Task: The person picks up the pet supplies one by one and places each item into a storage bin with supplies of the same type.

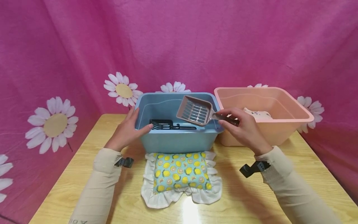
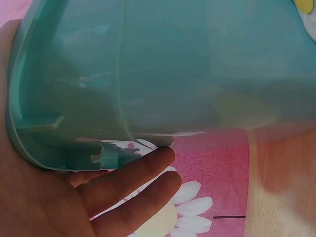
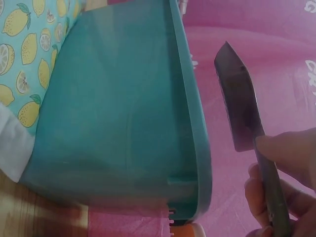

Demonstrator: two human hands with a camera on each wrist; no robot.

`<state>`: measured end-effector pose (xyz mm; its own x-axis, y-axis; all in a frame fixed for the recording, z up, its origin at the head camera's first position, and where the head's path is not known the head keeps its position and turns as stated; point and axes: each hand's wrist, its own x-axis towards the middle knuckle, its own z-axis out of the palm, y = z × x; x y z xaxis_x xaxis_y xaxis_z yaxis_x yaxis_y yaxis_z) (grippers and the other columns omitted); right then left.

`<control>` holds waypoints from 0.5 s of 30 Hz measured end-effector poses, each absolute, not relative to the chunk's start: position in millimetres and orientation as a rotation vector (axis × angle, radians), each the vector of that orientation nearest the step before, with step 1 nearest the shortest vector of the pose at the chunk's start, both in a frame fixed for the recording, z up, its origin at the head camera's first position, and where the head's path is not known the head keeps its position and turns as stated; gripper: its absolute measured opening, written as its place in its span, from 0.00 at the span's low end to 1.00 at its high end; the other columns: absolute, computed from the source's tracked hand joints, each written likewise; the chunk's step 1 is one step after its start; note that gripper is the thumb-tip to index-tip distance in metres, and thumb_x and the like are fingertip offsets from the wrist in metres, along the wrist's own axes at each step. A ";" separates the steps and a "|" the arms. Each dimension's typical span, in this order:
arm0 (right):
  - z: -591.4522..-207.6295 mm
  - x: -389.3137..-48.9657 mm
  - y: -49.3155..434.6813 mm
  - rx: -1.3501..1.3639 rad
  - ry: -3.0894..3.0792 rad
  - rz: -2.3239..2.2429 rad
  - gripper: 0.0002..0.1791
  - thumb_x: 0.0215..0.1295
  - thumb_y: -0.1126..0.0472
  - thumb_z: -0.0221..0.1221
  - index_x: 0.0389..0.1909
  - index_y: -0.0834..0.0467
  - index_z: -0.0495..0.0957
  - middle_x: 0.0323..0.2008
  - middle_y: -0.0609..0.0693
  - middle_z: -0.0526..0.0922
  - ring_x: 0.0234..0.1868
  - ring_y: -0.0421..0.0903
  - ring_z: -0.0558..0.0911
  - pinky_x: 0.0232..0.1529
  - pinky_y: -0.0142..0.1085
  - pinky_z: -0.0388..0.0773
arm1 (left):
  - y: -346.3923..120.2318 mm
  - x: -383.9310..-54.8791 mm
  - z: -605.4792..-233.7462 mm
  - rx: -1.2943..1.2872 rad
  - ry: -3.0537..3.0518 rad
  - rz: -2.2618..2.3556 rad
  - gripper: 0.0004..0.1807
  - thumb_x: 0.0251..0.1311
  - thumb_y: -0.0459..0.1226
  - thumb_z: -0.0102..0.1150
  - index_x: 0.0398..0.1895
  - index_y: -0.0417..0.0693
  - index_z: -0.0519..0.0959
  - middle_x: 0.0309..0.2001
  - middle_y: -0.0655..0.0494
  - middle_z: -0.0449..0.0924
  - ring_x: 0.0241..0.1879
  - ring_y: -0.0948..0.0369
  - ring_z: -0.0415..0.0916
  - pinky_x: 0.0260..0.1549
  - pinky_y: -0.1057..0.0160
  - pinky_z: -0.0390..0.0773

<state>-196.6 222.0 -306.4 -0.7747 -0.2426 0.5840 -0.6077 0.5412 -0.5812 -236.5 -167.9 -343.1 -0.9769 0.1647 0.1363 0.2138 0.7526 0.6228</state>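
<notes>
In the head view my right hand (image 1: 242,126) pinches the dark handle of a slotted litter scoop (image 1: 196,111) above the right part of a blue plastic tub (image 1: 179,140). The scoop is tilted, its slotted face showing; the right wrist view has this scoop (image 3: 239,101) side-on. A black slotted tool (image 1: 165,124) with a long handle lies inside the tub. At the tub's left front corner rests my left hand (image 1: 127,130), thumb across the front rim and fingers extended along the outside. Those fingers (image 2: 131,185) look straight in the left wrist view.
A peach-coloured tub (image 1: 288,120) stands right beside the blue one, with a white spotted item (image 1: 258,114) inside. A lemon-print cushion (image 1: 180,171) with white ruffles lies against the blue tub's front on the wooden table (image 1: 134,199). Pink flowered cloth (image 1: 179,46) hangs behind.
</notes>
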 end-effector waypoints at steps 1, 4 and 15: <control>-306.5 -197.8 220.9 0.693 -2.348 1.130 0.16 0.59 0.66 0.66 0.49 0.57 0.82 0.38 0.50 0.83 0.33 0.42 0.79 0.34 0.24 0.76 | -168.0 -236.8 -343.1 -0.309 -2.870 -1.039 0.55 0.53 0.66 0.55 0.78 0.58 0.41 0.78 0.53 0.35 0.71 0.42 0.50 0.52 0.34 0.70; -305.6 -200.0 217.8 0.684 -2.366 1.127 0.15 0.59 0.65 0.66 0.49 0.57 0.82 0.39 0.49 0.83 0.33 0.43 0.79 0.34 0.24 0.76 | -168.1 -237.3 -343.0 -0.314 -2.871 -1.035 0.55 0.53 0.67 0.55 0.78 0.57 0.42 0.78 0.53 0.34 0.71 0.42 0.51 0.53 0.34 0.70; -304.5 -209.8 206.3 0.715 -2.430 1.163 0.15 0.62 0.64 0.64 0.50 0.58 0.82 0.44 0.52 0.82 0.39 0.44 0.78 0.39 0.25 0.76 | -168.1 -235.5 -341.3 -0.308 -2.881 -1.016 0.56 0.54 0.66 0.55 0.78 0.55 0.41 0.78 0.52 0.34 0.70 0.40 0.50 0.53 0.33 0.69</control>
